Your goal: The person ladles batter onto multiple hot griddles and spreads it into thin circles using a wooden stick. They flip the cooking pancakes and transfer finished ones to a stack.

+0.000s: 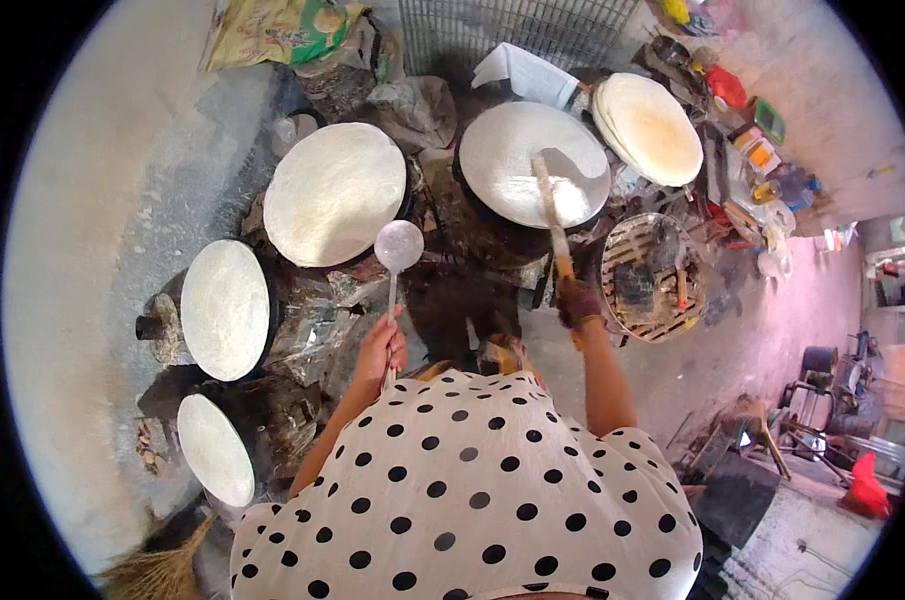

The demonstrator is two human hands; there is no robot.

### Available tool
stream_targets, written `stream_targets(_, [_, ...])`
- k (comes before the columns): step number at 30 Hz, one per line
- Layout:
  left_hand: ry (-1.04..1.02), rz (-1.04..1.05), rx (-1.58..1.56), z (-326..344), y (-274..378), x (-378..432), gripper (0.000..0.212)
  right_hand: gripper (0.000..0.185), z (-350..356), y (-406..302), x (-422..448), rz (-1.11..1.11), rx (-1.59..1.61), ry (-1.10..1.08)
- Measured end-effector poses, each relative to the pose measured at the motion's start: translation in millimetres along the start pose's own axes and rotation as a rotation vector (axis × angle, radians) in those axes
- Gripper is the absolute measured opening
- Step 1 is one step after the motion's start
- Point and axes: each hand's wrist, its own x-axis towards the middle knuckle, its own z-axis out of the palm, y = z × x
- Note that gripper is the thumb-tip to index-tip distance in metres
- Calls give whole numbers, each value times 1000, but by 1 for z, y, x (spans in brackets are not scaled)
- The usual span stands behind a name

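My left hand grips the handle of a long-handled ladle, its bowl just below a round griddle covered with pale batter. In my right hand, which wears a dark glove, is the wooden handle of a flat spreader. The spreader lies over another round griddle, whose pale surface is partly shiny and wet-looking. To the right of that griddle rests a stack of thin round flatbreads. Two more pale-covered griddles, one upper and one lower, stand at the left.
A round slatted basket holding tools sits right of my right hand. Behind are a wire rack, a folded white cloth and a printed sack. Clutter lines the right wall; a straw broom lies lower left.
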Motion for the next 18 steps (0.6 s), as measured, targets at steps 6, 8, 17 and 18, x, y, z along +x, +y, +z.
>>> stream_targets(6, [5,-10,39,38,-4,23,35,46,-47,67,112,46,233,76])
stream_targets(8, [23,-11,38,43,-9,27,35,40,-31,50,110,-195,-15,291])
stream_targets(17, [39,25,57,84,-14,41,36,36,-129,35,98,12,-8,-73])
stream_targets(18, [43,30,61,86,-14,42,36,36,-137,24,107,35,28,-81])
